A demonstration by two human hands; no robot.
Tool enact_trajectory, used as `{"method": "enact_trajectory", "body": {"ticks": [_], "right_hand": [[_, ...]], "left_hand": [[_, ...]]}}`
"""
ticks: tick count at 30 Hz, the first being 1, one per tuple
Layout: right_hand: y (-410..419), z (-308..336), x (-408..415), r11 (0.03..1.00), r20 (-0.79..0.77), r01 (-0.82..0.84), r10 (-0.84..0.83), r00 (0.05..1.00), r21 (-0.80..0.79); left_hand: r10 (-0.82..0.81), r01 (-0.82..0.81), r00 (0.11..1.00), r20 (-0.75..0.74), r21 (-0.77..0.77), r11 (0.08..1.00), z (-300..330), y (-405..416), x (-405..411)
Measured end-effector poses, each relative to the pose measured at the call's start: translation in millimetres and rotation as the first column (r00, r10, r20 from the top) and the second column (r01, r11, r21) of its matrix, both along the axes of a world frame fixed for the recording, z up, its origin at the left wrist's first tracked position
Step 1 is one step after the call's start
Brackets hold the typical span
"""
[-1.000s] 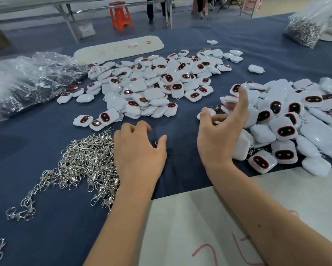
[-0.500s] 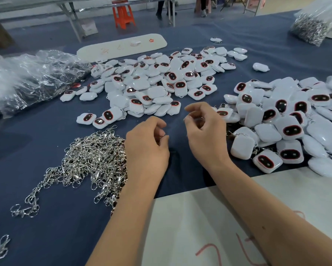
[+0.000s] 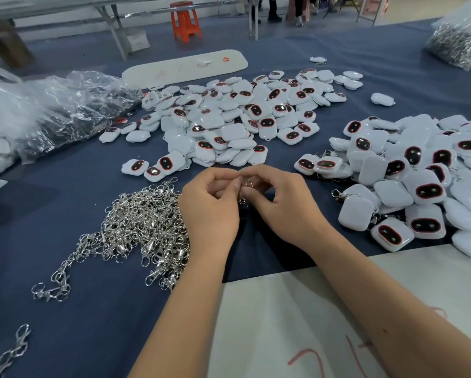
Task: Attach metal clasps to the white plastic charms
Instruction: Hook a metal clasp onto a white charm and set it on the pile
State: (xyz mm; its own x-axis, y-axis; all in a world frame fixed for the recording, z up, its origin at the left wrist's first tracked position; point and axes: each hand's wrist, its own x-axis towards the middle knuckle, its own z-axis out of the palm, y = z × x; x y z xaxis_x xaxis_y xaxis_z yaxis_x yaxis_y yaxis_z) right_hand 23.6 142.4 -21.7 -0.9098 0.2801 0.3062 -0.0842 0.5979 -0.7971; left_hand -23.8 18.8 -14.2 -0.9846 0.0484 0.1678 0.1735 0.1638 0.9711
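Observation:
My left hand (image 3: 211,207) and my right hand (image 3: 283,203) meet above the blue cloth, fingertips together. Between them they pinch one small metal clasp (image 3: 247,183); its lower part hangs down between the hands. A heap of silver metal clasps (image 3: 144,227) lies just left of my left hand. One pile of white plastic charms (image 3: 237,118) with dark red-rimmed windows lies beyond my hands. A second pile of charms (image 3: 419,175), some with clasps on them, lies to the right.
Crumpled clear plastic bags (image 3: 51,110) sit at the far left. A white board (image 3: 185,67) lies at the back, another white sheet (image 3: 297,323) under my forearms. A bag of metal parts (image 3: 455,45) is at the far right. Loose clasps (image 3: 11,353) lie at bottom left.
My right hand left the right charm pile and came in to meet my left hand. My left hand rose off the cloth. Both now pinch one clasp between them.

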Motion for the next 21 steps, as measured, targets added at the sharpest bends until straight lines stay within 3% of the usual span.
{"method": "enact_trajectory", "body": {"ticks": [2, 7, 11, 13, 16, 21], "right_hand": [[3, -2, -1, 0.998, -0.010, 0.056, -0.055, 0.998, 0.020], [3, -1, -2, 0.987, -0.062, 0.152, -0.148, 0.987, 0.055], [1, -2, -12, 0.922, -0.026, 0.218, -0.221, 0.975, 0.321], [4, -1, -22, 0.902, 0.109, 0.153, -0.213, 0.971, 0.404], [10, 4, -36, 0.920, 0.251, 0.041, -0.149, 0.956, 0.391], [16, 2, -37, 0.896, 0.158, 0.115, -0.201, 0.967, 0.430]], "left_hand": [[0.032, -0.032, 0.999, -0.002, 0.005, 0.999, -2, 0, -1], [0.084, -0.111, 0.983, -0.163, -0.164, 0.980, 2, -1, -1], [-0.019, -0.031, 0.989, -0.149, -0.322, 0.946, 2, -1, 0], [-0.074, 0.011, 0.988, -0.139, -0.407, 0.913, 1, -1, 0], [-0.131, 0.048, 0.982, -0.135, -0.497, 0.866, 1, 0, 2], [-0.205, 0.030, 0.965, -0.163, -0.710, 0.704, -3, 2, 3]]}}
